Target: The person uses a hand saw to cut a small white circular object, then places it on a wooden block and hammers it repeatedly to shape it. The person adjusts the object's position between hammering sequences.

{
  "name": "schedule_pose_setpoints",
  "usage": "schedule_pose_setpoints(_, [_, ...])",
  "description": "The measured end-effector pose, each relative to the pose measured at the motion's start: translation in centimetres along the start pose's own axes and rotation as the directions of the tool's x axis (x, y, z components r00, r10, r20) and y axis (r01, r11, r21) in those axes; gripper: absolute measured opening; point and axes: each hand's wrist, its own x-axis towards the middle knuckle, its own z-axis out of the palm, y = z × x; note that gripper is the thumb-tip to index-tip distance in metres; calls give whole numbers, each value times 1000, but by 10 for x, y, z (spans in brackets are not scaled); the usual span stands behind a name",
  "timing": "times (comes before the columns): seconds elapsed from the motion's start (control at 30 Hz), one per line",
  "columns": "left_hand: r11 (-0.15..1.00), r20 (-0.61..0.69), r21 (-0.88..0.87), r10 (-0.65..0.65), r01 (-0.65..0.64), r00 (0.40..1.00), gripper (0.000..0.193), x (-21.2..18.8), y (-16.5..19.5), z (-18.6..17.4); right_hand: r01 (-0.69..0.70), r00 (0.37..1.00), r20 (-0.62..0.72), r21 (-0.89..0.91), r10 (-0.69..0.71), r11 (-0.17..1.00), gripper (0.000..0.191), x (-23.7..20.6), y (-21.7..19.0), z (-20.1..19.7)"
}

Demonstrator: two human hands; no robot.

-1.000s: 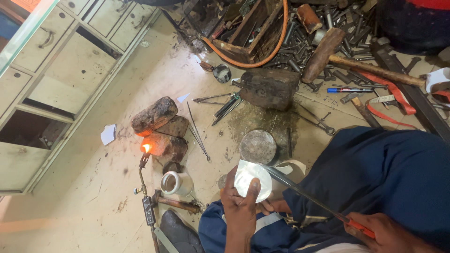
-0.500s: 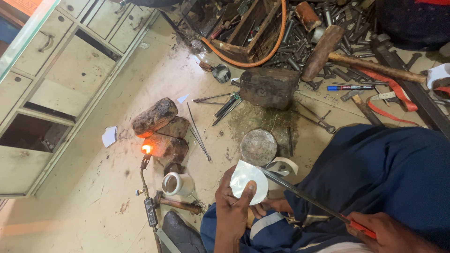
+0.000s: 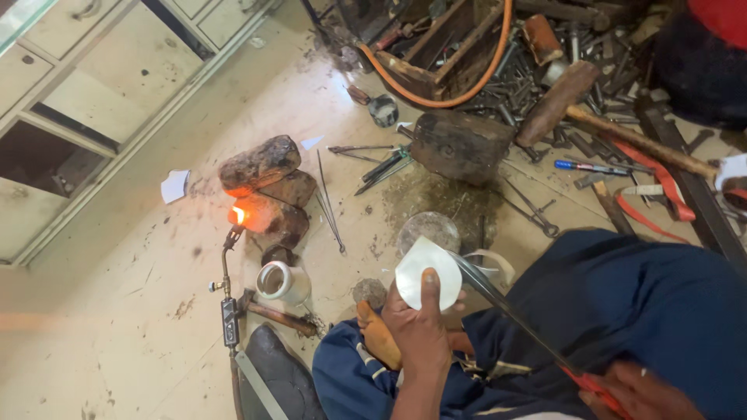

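Notably, left hand (image 3: 420, 330) fingers pinched the white sheet (image 3: 428, 272); right hand (image 3: 638, 393) clamped shears (image 3: 521, 319), risking a slip cutting the thumb.

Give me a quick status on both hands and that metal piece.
Left hand grips pale round sheet-metal piece. Right hand holds long red-handled shears, blades at piece's edge. Lit torch left, apart.

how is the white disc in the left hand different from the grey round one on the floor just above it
The white disc is bright and clean; the grey round piece is dull and speckled. The white disc is held up by the left hand, thumb on its face, while the grey one lies flat on the floor. Long shears, held in the right hand, meet the white disc's edge; nothing touches the grey one. Both look roughly round.
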Motion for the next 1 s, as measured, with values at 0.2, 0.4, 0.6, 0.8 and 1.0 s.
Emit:
schedule_pose_setpoints(0.2, [998,108,10,-67,66,992,29,-12,-5,9,-87,994,-57,40,89,995,37,-9,-2,-3])
schedule_pose_setpoints(0.4, [998,172,46,-57,50,983,35,-9,-11,0,277,921,-324,162,-214,947,40,-5,-10,-6])
schedule_pose_setpoints(0.6, [997,161,7,-80,80,984,39,-6,-13,-6,-365,888,455,616,64,698,60,4,-18,-25])
schedule_pose_setpoints(0.8, [993,111,24,-120,118,987,42,-3,-18,-13,-425,845,526,549,98,719,57,9,-25,-27])
schedule_pose_setpoints(1.0, [988,100,50,-147,143,984,40,1,-16,-23,-352,876,481,585,36,731,57,12,-21,-14])
